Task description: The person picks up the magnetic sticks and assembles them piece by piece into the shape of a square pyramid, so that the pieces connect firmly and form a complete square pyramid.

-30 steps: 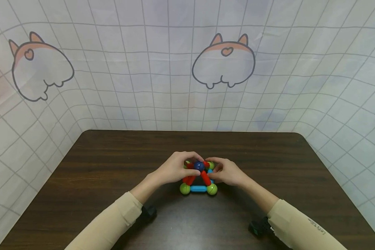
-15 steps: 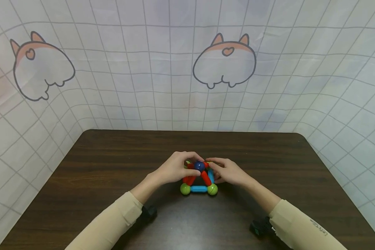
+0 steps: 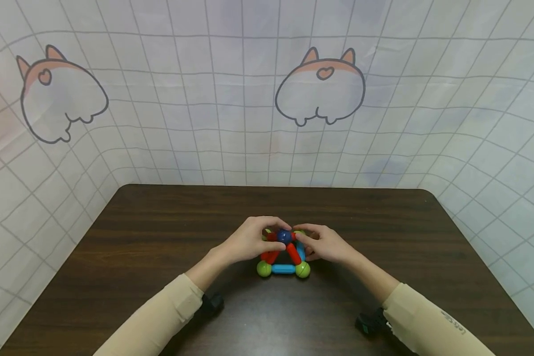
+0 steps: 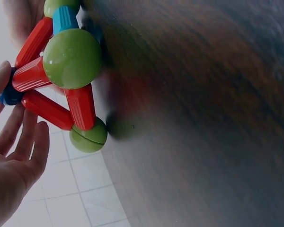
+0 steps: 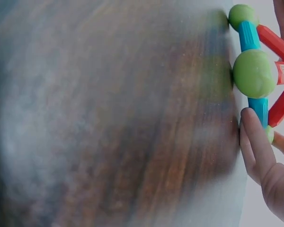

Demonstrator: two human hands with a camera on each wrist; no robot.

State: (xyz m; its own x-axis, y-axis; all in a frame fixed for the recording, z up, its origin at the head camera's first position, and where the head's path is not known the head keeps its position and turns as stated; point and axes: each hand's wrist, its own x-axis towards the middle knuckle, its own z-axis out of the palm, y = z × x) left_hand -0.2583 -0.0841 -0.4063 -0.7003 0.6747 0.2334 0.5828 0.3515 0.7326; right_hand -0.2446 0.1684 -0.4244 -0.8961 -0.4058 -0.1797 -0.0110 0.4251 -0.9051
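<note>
A small pyramid of magnetic rods and balls stands on the dark wooden table point(image 3: 182, 217). Green balls point(image 3: 302, 269) form its lower corners, joined by light blue rods point(image 3: 283, 269) and, on the left side, a red rod point(image 4: 80, 108). Red sloping rods point(image 3: 293, 253) rise to a dark blue ball point(image 3: 284, 237) at the peak. My left hand point(image 3: 251, 240) pinches that ball between thumb and fingers. At the back right corner, my right hand point(image 3: 327, 244) pinches a red rod, while its other fingers touch the side light blue rod point(image 5: 259, 111). Its fingers partly hide that corner.
A white gridded cloth point(image 3: 258, 123) with cartoon animal drawings hangs behind and beside the table. Dark wrist devices point(image 3: 213, 302) sit below both cuffs, close to the tabletop.
The right thumb and fingers have shifted slightly about the back right corner, uncovering more of the side light blue rod. The left hand stays on the dark blue ball.
</note>
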